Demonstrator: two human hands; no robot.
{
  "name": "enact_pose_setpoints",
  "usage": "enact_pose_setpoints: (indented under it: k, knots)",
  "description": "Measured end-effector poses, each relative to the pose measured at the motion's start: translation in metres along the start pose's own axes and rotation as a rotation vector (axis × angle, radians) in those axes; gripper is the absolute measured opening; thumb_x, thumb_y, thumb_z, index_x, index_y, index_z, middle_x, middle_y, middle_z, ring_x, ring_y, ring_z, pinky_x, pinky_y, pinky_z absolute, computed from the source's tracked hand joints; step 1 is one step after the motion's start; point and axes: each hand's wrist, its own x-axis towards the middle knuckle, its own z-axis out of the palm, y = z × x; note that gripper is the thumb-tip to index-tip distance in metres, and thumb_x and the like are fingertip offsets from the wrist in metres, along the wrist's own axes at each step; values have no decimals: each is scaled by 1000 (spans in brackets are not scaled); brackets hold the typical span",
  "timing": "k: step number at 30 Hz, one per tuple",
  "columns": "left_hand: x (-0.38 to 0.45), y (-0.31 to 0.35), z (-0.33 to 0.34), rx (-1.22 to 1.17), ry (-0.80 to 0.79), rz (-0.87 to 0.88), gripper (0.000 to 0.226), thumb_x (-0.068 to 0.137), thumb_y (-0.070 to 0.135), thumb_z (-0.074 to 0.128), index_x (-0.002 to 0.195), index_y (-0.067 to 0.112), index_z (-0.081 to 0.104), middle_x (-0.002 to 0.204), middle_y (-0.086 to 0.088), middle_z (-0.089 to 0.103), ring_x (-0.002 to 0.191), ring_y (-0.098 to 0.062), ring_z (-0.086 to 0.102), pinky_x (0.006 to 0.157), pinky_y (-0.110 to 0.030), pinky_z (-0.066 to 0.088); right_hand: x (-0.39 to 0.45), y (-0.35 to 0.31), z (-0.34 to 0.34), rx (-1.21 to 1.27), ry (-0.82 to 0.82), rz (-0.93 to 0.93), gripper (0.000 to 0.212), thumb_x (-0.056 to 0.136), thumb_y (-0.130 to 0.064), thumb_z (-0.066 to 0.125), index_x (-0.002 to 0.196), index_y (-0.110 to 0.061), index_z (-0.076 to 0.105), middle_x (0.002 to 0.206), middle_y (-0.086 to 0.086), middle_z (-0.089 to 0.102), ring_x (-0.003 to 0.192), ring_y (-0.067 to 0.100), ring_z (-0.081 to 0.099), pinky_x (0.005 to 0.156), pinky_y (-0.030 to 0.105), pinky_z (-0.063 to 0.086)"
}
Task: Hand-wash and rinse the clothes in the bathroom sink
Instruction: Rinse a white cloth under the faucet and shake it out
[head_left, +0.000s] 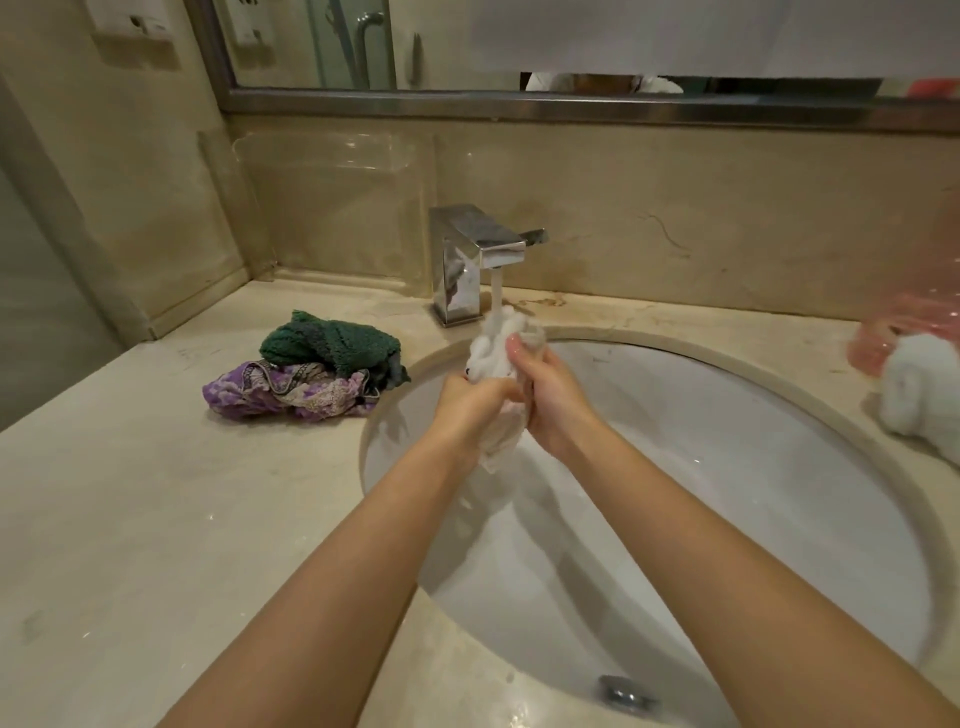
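White cloth is being held mid-frame under the faucet stream for rinsing. Left hand and right hand are both gripping it over the sink.

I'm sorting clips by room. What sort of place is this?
Most likely a bathroom: an oval sink set in a stone counter, a running tap, and a wall mirror above.

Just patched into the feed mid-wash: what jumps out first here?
Both hands, left hand and right hand, grip a white cloth under the water running from the chrome tap, above the sink. On the counter left of the sink lies a heap: a green cloth on a purple cloth. A white towel sits at the right edge.
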Motion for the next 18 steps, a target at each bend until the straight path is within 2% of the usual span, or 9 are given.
enact_pose_setpoints:
  k: [2, 3, 4, 6, 8, 11, 14, 16, 18]
  knots:
    - [4, 0, 1, -47, -6, -37, 87, 44, 30, 73, 127, 9, 53, 107, -13, 70, 94, -27, 69, 84, -41, 56, -3, 3, 1, 9, 21, -51, 19, 98, -21, 54, 114, -13, 60, 109, 13, 70, 101, 27, 68, 78, 33, 55]
    - [4, 2, 1, -66, -2, -49, 85, 47, 37, 71, 126, 10, 55, 106, -14, 70, 92, -27, 69, 83, -41, 57, -5, 3, 1, 17, 20, -66, 19, 99, -19, 51, 114, -11, 60, 107, 13, 70, 99, 26, 69, 76, 31, 55]
    - [1, 5, 0, -85, 5, -57, 70, 61, 40, 68, 123, 9, 58, 102, -14, 70, 86, -25, 69, 78, -37, 57, -5, 2, 1, 29, 9, -74, 19, 101, -17, 48, 114, -9, 59, 105, 13, 69, 96, 25, 69, 75, 30, 56]
    - [-4, 9, -2, -147, -37, -72, 29, 93, 31, 52, 103, 7, 65, 81, -9, 72, 71, -18, 65, 64, -29, 53, -4, -1, 1, 74, -28, -80, 23, 103, -17, 41, 112, -7, 60, 106, 14, 68, 96, 24, 67, 78, 31, 56]
    - [-1, 8, -3, -182, -104, -90, 29, 101, 30, 46, 90, 11, 65, 71, -5, 72, 66, -15, 66, 65, -27, 53, -5, -6, 1, 118, -28, -52, 30, 104, -22, 37, 114, -6, 60, 110, 16, 67, 100, 25, 66, 83, 33, 54]
    - [1, 4, -4, -125, -62, -79, 22, 96, 36, 57, 106, 18, 64, 94, 0, 69, 81, -15, 64, 71, -33, 51, -3, -10, -4, 43, 2, 3, 41, 104, -33, 35, 121, -5, 59, 119, 17, 65, 109, 27, 63, 93, 36, 51]
    - [9, 0, -7, -187, 21, 4, 21, 96, 26, 59, 114, 16, 64, 93, 0, 70, 79, -16, 66, 66, -33, 52, -5, -9, -7, -89, 12, 83, 38, 101, -45, 39, 108, -18, 64, 111, 7, 69, 109, 25, 63, 99, 42, 48]
    - [10, 0, -7, -229, 74, 41, 22, 98, 29, 55, 110, 13, 65, 92, -5, 72, 79, -20, 69, 69, -35, 55, -8, -8, -10, -101, -1, 137, 37, 98, -46, 46, 112, -17, 64, 109, 8, 70, 105, 25, 64, 92, 42, 51]
    - [12, 0, -8, -297, 159, 1, 29, 101, 35, 48, 101, 12, 66, 91, -7, 71, 82, -24, 68, 75, -38, 56, -10, -5, -12, -89, -15, 122, 26, 99, -32, 51, 114, -14, 62, 106, 7, 69, 99, 22, 65, 80, 36, 54]
